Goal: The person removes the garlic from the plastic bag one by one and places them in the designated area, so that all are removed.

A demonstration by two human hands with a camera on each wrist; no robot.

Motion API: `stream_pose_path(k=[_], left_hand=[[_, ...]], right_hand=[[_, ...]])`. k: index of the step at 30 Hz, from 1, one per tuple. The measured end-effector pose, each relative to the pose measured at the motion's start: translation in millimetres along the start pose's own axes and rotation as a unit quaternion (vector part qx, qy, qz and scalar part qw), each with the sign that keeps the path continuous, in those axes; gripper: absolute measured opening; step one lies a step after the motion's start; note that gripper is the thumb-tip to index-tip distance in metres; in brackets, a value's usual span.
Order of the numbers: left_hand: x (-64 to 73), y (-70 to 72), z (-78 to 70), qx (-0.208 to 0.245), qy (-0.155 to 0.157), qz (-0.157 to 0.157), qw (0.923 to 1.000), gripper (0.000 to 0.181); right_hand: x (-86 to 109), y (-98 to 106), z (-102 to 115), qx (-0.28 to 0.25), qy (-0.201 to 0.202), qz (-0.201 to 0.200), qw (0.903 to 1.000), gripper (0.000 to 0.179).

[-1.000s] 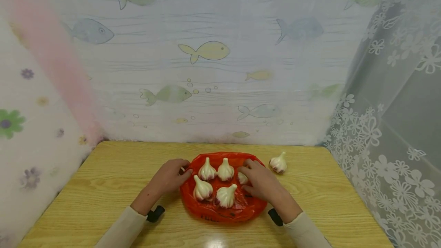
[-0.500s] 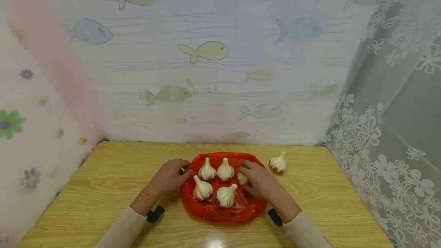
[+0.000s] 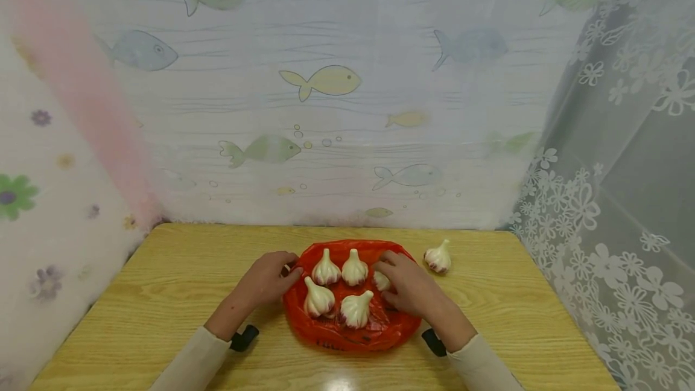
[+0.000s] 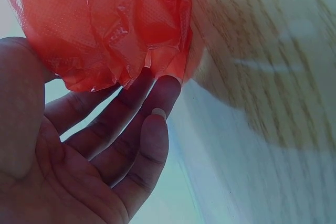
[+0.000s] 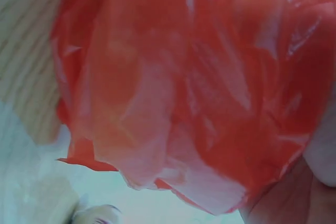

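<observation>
A red plastic bag (image 3: pixel 347 341) stands on the table with its mouth spread wide. Several white garlic bulbs with purplish bases sit inside, among them a front garlic bulb (image 3: pixel 356 311). My left hand (image 3: pixel 265 279) grips the bag's left rim; the left wrist view shows its fingers against the red film (image 4: pixel 115 30). Reaching over the right rim, my right hand (image 3: pixel 409 285) holds another garlic bulb (image 3: pixel 382 281) inside the bag, partly hidden by the fingers. In the right wrist view the bag's side (image 5: pixel 199 87) covers most of that hand.
One loose garlic bulb (image 3: pixel 437 257) lies on the wooden table (image 3: pixel 217 258), right of the bag and behind my right hand. A fish-patterned curtain (image 3: pixel 326 198) hangs along the back edge. Flowered curtains border both sides.
</observation>
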State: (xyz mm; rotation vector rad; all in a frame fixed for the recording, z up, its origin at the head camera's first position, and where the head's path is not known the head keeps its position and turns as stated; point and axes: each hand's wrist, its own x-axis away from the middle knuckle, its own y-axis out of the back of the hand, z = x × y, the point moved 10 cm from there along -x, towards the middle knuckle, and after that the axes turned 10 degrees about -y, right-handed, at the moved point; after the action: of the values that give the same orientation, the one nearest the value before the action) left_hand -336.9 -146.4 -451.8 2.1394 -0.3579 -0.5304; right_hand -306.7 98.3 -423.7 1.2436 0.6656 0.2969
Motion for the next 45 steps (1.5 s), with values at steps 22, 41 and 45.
stream_pose_path(k=[22,41,45], left_hand=[[-1.8,-1.0,1.9,0.000,0.000,0.002,1.0000,0.008],[-2.0,-0.1,0.6,0.000,0.004,0.005,1.0000,0.008],[-1.8,-0.5,0.7,0.000,0.002,0.006,1.0000,0.008]], right_hand=[[3.4,42.2,-1.9,-0.084,-0.040,-0.007,0.9956,0.051],[12.4,72.9,-23.7,-0.118,-0.056,-0.035,0.9908,0.043],[14.9,77.4,-31.2,-0.120,-0.067,-0.040,0.9897,0.044]])
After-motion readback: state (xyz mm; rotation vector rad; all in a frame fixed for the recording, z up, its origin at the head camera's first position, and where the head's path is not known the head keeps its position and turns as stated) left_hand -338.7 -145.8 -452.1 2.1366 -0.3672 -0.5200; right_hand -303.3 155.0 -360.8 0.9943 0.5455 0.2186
